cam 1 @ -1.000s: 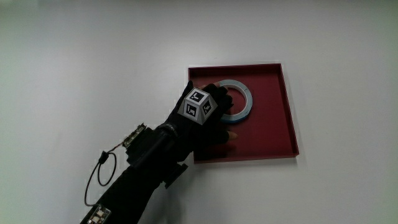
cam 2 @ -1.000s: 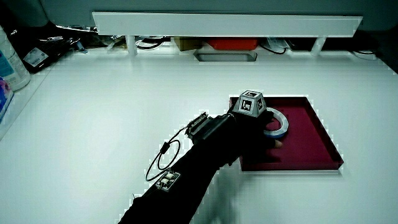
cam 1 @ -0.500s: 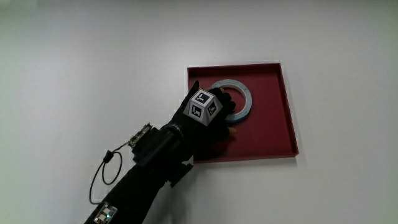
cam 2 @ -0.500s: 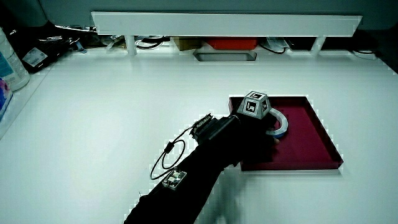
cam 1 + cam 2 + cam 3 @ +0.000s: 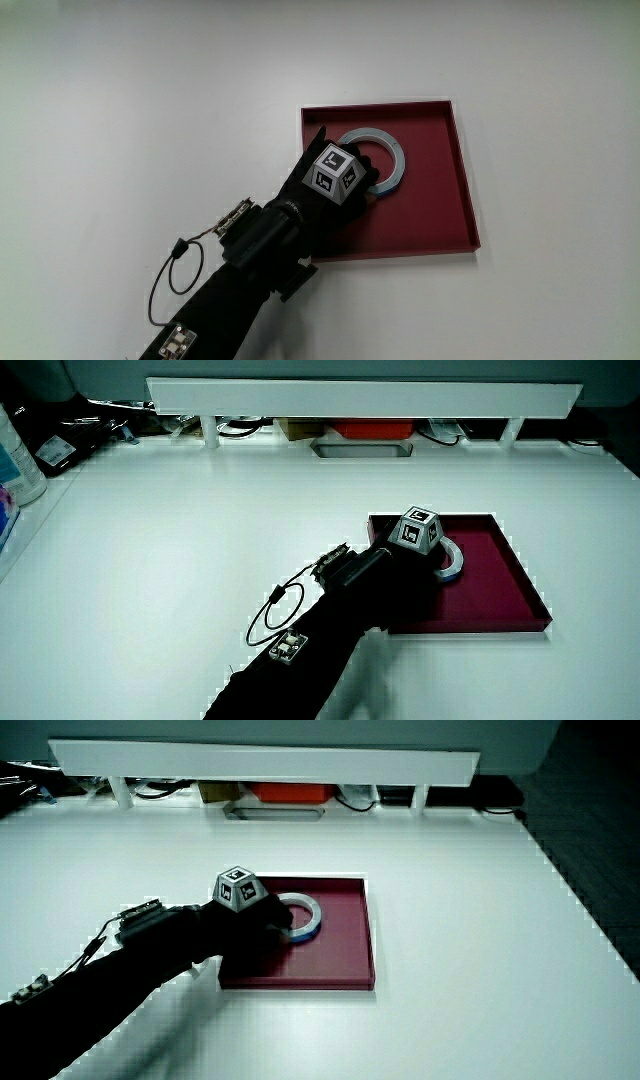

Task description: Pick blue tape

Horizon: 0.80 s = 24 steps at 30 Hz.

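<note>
Blue tape (image 5: pixel 385 165): flat in the red tray (image 5: pixel 440 200), the hand (image 5: pixel 335 185) on its nearer rim. We judge the grasp under way; whether the fingers have closed on it, we cannot tell. Next, we reckon, a firm pinch, then lift.

The main view looks straight down from above and sits close and narrow: it takes in only a patch of the white table (image 5: pixel 120 80), with the red tray (image 5: pixel 440 215) a little off mid-frame. Both side views stand farther back and lower. They face forward and down across the table toward the low white partition (image 5: pixel 360 398), so each takes in much more of the tabletop. In a side view the tray (image 5: pixel 500 595) lies off-centre; in a side view set at another angle it (image 5: pixel 345 955) lies nearer mid-frame. All three views share one part of the scene – the tray, the hand (image 5: pixel 330 190) over it and the table just around them.
</note>
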Tool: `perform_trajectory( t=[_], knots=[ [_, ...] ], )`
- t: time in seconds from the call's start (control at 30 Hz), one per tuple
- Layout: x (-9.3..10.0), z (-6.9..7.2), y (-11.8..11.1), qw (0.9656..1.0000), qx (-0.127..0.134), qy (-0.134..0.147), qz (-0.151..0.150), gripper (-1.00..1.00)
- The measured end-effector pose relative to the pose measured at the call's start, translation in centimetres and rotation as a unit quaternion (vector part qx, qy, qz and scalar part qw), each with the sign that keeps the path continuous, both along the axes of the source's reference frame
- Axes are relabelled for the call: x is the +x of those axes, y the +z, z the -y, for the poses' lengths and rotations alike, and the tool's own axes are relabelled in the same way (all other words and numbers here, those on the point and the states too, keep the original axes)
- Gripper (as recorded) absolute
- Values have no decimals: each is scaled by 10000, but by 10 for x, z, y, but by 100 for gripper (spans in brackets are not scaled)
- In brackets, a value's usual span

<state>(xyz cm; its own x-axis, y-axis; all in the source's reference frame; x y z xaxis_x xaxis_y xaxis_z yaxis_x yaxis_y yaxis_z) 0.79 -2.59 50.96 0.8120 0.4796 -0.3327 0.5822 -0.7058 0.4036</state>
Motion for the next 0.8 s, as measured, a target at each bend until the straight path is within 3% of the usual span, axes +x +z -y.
perform_trajectory(
  t=[0.17,0.53,0.8],
  knots=[
    [3,-3,-1,9998,172,69,34,100],
    [1,-5,-5,9996,140,234,-38,100],
    [-11,-9,-37,9985,336,310,-300,100]
  ],
)
